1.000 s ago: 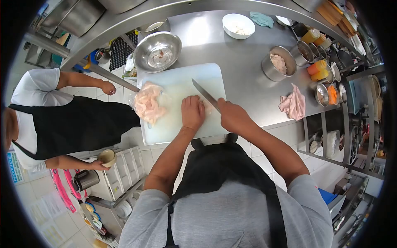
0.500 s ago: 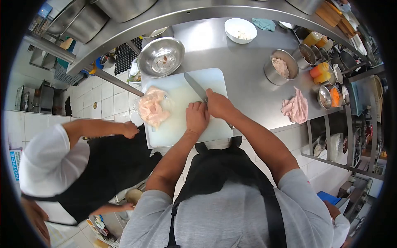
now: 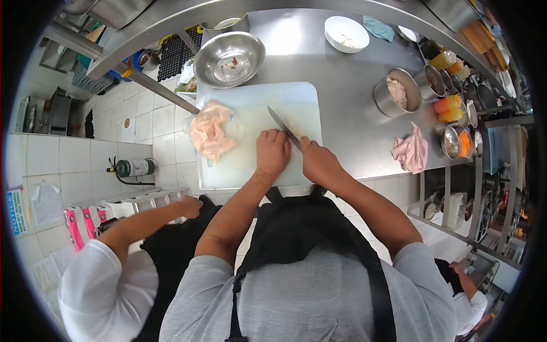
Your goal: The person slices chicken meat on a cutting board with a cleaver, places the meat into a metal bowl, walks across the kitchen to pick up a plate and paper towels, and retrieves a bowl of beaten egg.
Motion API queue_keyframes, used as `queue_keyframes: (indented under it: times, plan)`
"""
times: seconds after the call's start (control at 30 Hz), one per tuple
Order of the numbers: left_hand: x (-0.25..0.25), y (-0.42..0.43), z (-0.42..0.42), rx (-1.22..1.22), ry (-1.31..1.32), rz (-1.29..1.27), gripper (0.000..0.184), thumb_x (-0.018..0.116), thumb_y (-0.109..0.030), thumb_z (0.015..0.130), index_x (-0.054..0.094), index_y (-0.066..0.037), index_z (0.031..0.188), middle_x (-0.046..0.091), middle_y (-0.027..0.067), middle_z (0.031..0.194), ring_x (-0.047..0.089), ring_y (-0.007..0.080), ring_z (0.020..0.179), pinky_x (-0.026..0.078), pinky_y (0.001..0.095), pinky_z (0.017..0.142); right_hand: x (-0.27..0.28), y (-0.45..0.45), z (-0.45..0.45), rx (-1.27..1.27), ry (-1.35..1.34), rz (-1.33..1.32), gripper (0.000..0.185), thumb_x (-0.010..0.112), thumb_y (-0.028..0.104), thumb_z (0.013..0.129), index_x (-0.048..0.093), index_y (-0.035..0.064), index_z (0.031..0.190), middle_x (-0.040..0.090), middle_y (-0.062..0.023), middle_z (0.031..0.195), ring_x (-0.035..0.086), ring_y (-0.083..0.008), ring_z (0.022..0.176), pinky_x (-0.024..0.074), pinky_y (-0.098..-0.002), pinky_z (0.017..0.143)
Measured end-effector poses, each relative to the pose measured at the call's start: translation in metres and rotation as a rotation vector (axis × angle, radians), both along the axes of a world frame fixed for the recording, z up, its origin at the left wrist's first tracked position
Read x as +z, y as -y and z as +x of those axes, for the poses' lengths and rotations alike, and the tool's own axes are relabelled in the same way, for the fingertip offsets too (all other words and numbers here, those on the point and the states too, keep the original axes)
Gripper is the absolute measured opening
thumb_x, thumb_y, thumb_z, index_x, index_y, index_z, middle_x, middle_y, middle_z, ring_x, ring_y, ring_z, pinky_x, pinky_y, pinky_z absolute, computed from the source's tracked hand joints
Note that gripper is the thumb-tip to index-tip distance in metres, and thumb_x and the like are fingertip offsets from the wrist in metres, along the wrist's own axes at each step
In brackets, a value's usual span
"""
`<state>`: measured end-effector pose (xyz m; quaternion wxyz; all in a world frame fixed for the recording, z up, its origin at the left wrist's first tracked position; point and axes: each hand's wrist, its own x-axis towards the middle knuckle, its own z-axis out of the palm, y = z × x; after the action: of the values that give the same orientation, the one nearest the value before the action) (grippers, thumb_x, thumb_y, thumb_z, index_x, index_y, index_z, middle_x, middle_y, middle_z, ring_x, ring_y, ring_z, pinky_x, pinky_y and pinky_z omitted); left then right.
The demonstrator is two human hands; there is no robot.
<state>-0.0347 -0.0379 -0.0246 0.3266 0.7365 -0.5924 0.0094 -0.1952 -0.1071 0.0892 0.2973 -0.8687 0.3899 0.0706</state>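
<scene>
My right hand (image 3: 320, 163) grips a kitchen knife (image 3: 283, 124), its blade slanting toward the far left over the white cutting board (image 3: 256, 93). Close to the blade, my left hand (image 3: 273, 153) rests on the board with its fingers curled and pressed down; whatever lies under them is hidden. A few pale pieces, perhaps raw meat, lie along the blade's right side, too small to name. At the board's left side a heap of raw chicken (image 3: 212, 134) sits on clear plastic.
Behind the board stands a steel bowl (image 3: 229, 60) with brown bits in it. Farther right are a white bowl (image 3: 346, 35), a steel pot (image 3: 393, 94) of pale meat and a pink cloth (image 3: 410, 149). A co-worker's arm (image 3: 154, 218) is at my left. An overhead shelf (image 3: 273, 12) spans the back.
The knife has come down and right on the board, and pale pieces now show beside its blade. The co-worker has moved back toward the lower left, uncovering a fire extinguisher. The view has shifted slightly.
</scene>
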Motion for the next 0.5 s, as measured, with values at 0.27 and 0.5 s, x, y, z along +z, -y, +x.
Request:
queue_keyframes:
  times: [0.27,0.5]
  plan:
    - [-0.001,-0.004,0.003,0.006,-0.099,-0.058,0.021,0.069,-0.008,0.088,0.071,-0.005,0.109,0.067,0.0141,0.106,0.06,0.0382,0.1,0.049,0.0508,0.087,-0.006,0.046,0.037,0.06,0.084,-0.03,0.027,0.061,0.008,0.098,0.052,-0.0026,0.121,0.071,-0.0295,0.104,0.073,-0.0479,0.096,0.0592,-0.0564,0.083]
    - [0.003,-0.006,0.002,0.041,-0.071,-0.015,0.016,0.07,-0.008,0.087,0.069,-0.005,0.103,0.065,0.0141,0.101,0.06,0.039,0.097,0.049,0.0519,0.084,0.032,-0.001,-0.022,0.096,-0.093,0.008,0.028,0.058,0.004,0.095,0.051,-0.0024,0.122,0.07,-0.0296,0.105,0.073,-0.0483,0.096,0.0594,-0.0559,0.083]
